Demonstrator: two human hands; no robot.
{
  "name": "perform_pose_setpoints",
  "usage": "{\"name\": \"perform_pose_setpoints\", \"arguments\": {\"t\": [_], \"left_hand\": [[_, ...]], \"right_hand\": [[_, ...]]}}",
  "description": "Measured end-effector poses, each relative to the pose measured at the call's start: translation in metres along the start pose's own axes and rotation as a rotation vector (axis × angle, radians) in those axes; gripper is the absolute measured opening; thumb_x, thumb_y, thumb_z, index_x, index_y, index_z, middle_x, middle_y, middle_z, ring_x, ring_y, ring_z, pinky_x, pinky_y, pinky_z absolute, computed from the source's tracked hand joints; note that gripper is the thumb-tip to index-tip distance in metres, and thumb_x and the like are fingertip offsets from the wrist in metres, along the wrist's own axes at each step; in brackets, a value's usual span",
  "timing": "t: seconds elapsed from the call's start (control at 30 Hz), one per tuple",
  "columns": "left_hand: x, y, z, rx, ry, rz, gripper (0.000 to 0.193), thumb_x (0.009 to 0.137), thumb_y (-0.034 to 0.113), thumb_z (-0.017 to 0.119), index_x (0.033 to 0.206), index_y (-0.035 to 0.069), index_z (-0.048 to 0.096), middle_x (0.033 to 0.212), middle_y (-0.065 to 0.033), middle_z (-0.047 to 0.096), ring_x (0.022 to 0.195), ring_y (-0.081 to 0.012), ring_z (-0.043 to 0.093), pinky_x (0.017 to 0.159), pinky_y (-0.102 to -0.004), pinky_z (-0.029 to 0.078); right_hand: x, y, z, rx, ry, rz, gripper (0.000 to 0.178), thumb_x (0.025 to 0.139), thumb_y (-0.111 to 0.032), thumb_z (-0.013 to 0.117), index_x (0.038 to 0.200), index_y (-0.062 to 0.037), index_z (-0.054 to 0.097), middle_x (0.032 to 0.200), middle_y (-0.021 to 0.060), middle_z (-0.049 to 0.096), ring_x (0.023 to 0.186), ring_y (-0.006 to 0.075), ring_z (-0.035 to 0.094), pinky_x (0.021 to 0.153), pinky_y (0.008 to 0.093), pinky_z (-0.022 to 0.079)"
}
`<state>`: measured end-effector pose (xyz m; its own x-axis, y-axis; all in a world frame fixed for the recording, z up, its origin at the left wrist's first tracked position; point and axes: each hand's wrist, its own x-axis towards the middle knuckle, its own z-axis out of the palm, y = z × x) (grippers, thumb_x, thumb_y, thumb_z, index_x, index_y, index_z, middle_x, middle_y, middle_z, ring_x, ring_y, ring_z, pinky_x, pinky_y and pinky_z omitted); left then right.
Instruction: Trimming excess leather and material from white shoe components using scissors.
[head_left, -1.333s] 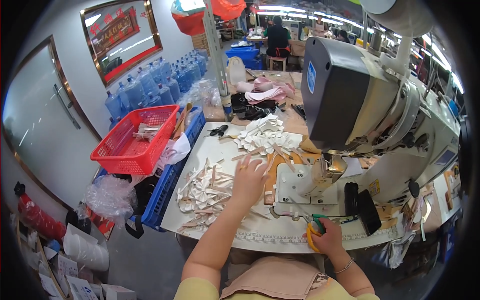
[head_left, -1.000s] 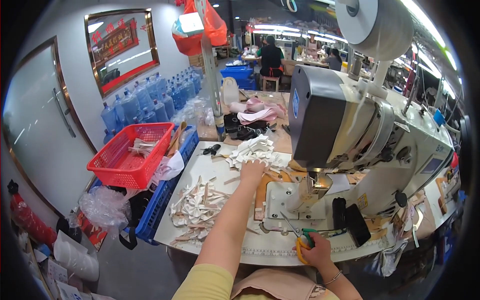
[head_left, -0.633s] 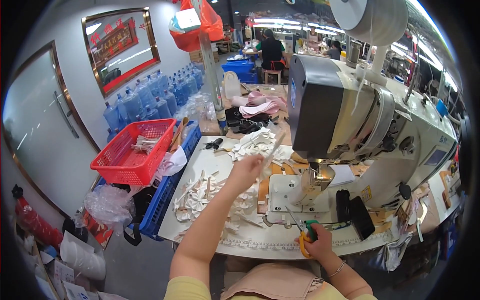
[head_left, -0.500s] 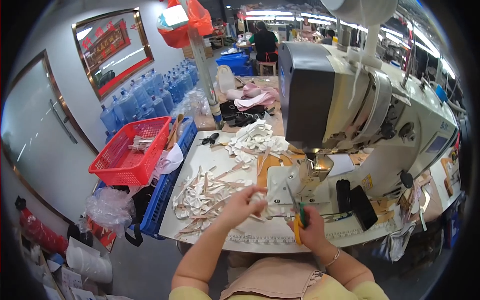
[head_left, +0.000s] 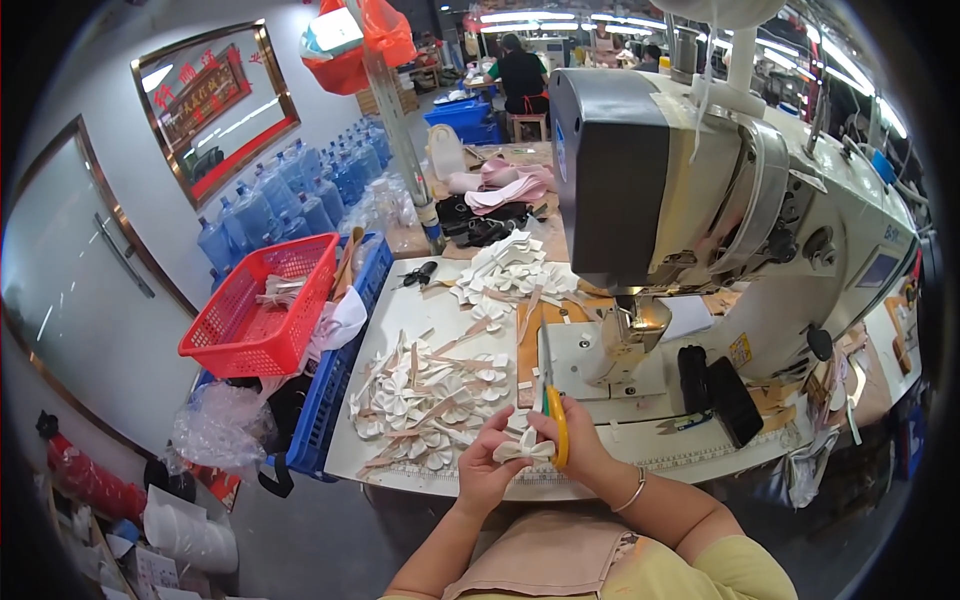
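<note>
Close to the table's front edge, my left hand pinches a small white bow-like flower piece between thumb and fingers. My right hand is closed round scissors with yellow and green handles, the blades pointing away from me. Fingertips of that hand also reach the flower piece's right side. Left of my hands spreads a loose pile of white flower pieces mixed with pinkish strips. A second heap of white pieces lies farther back.
A large sewing machine stands on the right, its needle area just beyond my hands. Beside it lies a black phone. A red basket sits on a blue crate at the left. Small black snips rest behind the pile.
Both hands have come together near the front edge. My left hand now holds a white flower piece. The scissors moved left with my right hand, blades turned more upright.
</note>
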<state>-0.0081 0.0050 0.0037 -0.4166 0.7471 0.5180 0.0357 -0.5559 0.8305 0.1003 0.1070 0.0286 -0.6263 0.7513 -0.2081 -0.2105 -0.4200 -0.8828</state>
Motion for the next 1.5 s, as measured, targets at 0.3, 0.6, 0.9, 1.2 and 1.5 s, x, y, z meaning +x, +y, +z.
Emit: {"name": "perform_pose_setpoints", "arguments": {"t": [0.3,0.6,0.9,1.2,1.5], "left_hand": [[0.015,0.019,-0.01,-0.451,0.136,-0.023,0.03,0.072,-0.007,0.068,0.091,0.011,0.051,0.094,-0.0028,0.046,0.08,-0.0095,0.042,0.075,-0.0226,0.04],[0.01,0.013,-0.018,-0.612,0.156,-0.153,0.026,0.07,-0.008,0.072,0.078,0.011,0.057,0.089,-0.0006,0.046,0.08,-0.0087,0.044,0.067,-0.0202,0.042],[0.013,0.018,-0.021,-0.496,0.115,-0.13,0.03,0.066,-0.013,0.073,0.074,0.011,0.056,0.086,0.0002,0.046,0.074,-0.0076,0.044,0.066,-0.0205,0.044],[0.01,0.018,-0.019,-0.449,0.106,-0.146,0.031,0.066,-0.014,0.072,0.072,0.01,0.054,0.086,0.0,0.045,0.072,-0.0077,0.044,0.064,-0.02,0.044],[0.011,0.016,-0.018,-0.398,0.057,-0.189,0.031,0.066,-0.013,0.072,0.071,0.011,0.053,0.086,0.0,0.045,0.063,-0.0057,0.045,0.048,-0.0192,0.043]], "right_hand": [[-0.019,-0.016,-0.028,-0.228,-0.056,0.066,0.041,0.075,-0.009,0.075,0.103,-0.0002,0.047,0.075,0.0048,0.057,0.056,0.0096,0.055,0.046,0.022,0.045],[-0.049,-0.071,-0.062,-1.023,-0.426,-0.32,0.052,0.062,-0.022,0.086,0.102,-0.0001,0.06,0.067,0.0,0.056,0.057,0.0069,0.049,0.054,0.0197,0.042],[-0.053,-0.091,-0.06,-1.171,-0.415,-0.417,0.054,0.061,-0.035,0.084,0.101,-0.004,0.063,0.064,0.0055,0.053,0.054,0.0144,0.047,0.049,0.0252,0.04],[-0.055,-0.095,-0.055,-1.22,-0.435,-0.524,0.05,0.062,-0.032,0.083,0.1,-0.0049,0.063,0.07,0.0068,0.059,0.056,0.0176,0.054,0.051,0.0275,0.044],[-0.054,-0.09,-0.061,-1.25,-0.42,-0.591,0.053,0.059,-0.032,0.084,0.099,-0.0052,0.062,0.068,0.0055,0.057,0.056,0.0171,0.055,0.05,0.0273,0.044]]}}
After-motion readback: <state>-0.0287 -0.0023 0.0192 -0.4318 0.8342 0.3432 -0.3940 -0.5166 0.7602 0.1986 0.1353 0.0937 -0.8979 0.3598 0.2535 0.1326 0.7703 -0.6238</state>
